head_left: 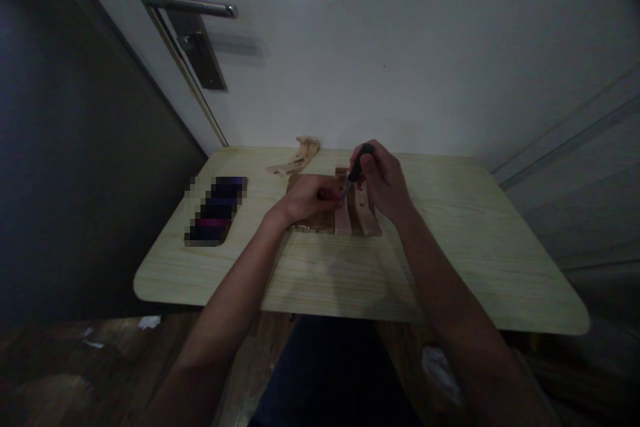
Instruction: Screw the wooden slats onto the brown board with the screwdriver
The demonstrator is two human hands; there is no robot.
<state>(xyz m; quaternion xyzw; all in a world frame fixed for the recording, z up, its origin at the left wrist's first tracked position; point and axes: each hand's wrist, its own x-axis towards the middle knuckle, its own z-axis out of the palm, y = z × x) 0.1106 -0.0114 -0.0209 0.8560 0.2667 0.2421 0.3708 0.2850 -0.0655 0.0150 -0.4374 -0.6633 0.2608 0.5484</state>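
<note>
My right hand [384,177] is closed around a tool with a black handle [359,162] and a thin metal shaft, like a screwdriver or an awl. The shaft slants down to the left, its tip at a pale strip with small holes [343,219]. Beside that strip lies a second holed strip [367,208], and both rest on a flat brown piece [314,221] that looks like cardboard. Across the brown piece reaches my left hand [313,197], thumb and finger pressed together by the tool's tip. What sits between those fingers, if anything, is too small to make out.
A phone-like dark object [216,211], partly blurred out, lies at the left of the pale wooden table [480,233]. Behind the brown piece is a loose, curled beige strip [299,159]. A white door with a metal handle [195,7] rises right behind the table.
</note>
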